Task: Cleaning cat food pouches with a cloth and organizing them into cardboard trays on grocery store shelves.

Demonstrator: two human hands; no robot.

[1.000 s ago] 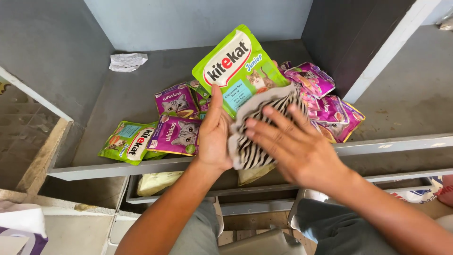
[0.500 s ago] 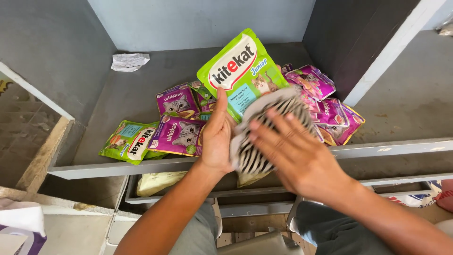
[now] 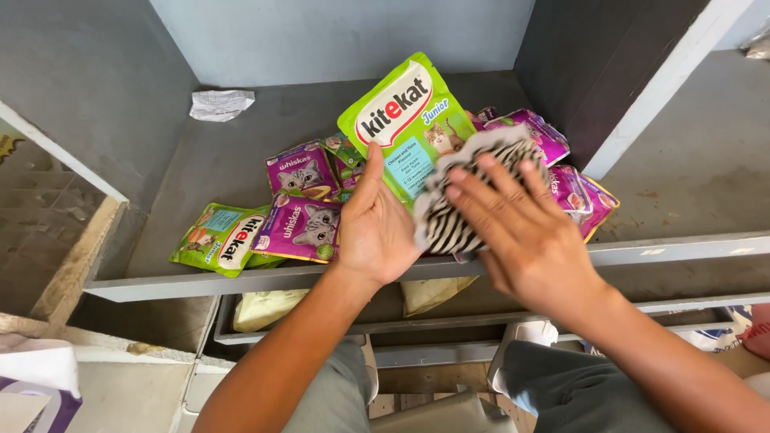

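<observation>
Left hand (image 3: 373, 228) props the green pouch (image 3: 405, 124) upright near the shelf's (image 3: 241, 281) front edge, fingers loosely around its lower edge, while the right hand (image 3: 525, 232), fingers spread flat, presses a striped cloth (image 3: 453, 224) on it; I'd brace firmly and wipe evenly.

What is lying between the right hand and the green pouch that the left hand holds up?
In the head view, a black-and-white striped cloth lies under the right hand, pressed against the green pouch held by the left hand.
</observation>
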